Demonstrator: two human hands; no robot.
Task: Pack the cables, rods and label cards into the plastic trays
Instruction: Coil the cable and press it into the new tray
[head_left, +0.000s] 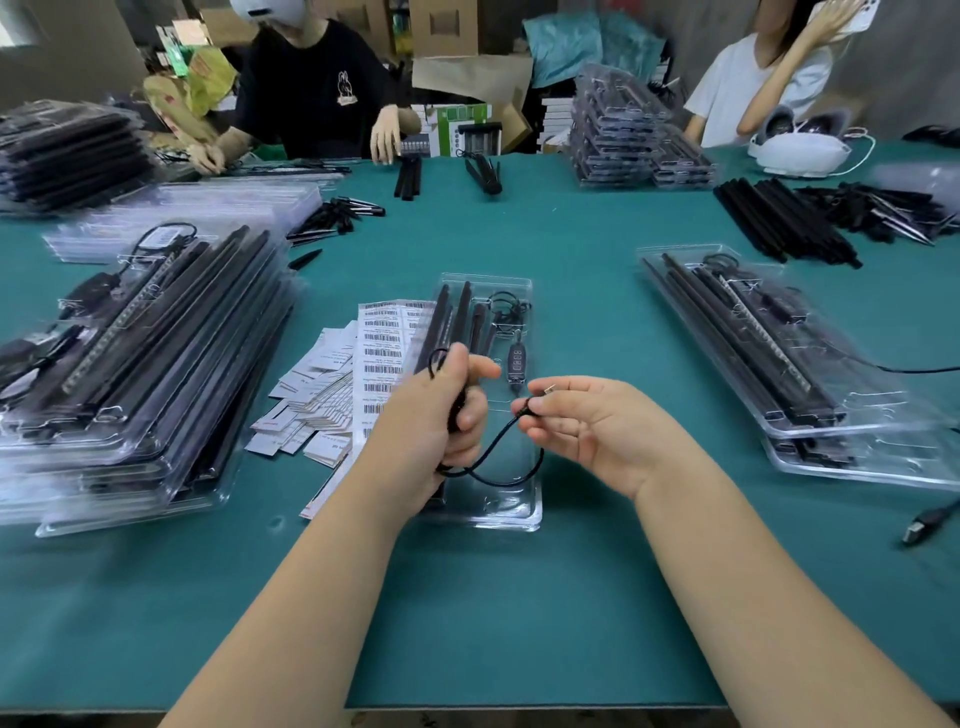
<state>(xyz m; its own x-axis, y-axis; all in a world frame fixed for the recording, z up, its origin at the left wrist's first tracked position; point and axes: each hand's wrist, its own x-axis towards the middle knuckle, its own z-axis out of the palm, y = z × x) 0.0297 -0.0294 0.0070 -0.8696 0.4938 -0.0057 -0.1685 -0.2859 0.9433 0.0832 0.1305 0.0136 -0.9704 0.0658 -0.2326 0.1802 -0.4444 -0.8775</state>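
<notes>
A clear plastic tray (527, 512) lies in front of me on the green table, holding black rods (460, 312) and a small remote controller (515, 364) with a coiled lead. My left hand (441, 415) grips a bundled black cable (498, 467) over the tray. My right hand (587, 421) pinches the plug at the cable's free end, and a loop of cable sags between both hands. Label cards (324, 395) with barcodes lie scattered just left of the tray.
Filled trays are stacked at the left (135, 364) and right (769, 343), more at the back (623, 130). Loose black rods (779, 218) lie far right, a USB plug (924, 522) at the right edge. Two people are at the far side.
</notes>
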